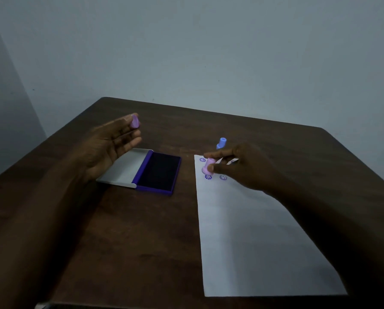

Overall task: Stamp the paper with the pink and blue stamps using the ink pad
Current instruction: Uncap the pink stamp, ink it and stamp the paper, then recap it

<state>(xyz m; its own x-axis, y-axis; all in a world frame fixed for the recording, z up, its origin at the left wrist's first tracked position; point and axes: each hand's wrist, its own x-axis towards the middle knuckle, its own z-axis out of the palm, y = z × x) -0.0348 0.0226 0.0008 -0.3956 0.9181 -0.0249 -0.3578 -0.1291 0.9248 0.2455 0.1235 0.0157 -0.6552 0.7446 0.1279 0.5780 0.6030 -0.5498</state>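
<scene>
Here, one pink stamp is gripped in the right hand over one paper bearing three visible prints, one pink cap is pinched in the half-open left hand, and one blue stamp and one open ink pad are seen on the table.

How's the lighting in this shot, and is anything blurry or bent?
Head view: dim, bluish light; both forearms go nearly black. The pink stamp in the right hand looks soft, the marks on the paper faint. Wide-angle lens bows the table edges. No glare.
</scene>
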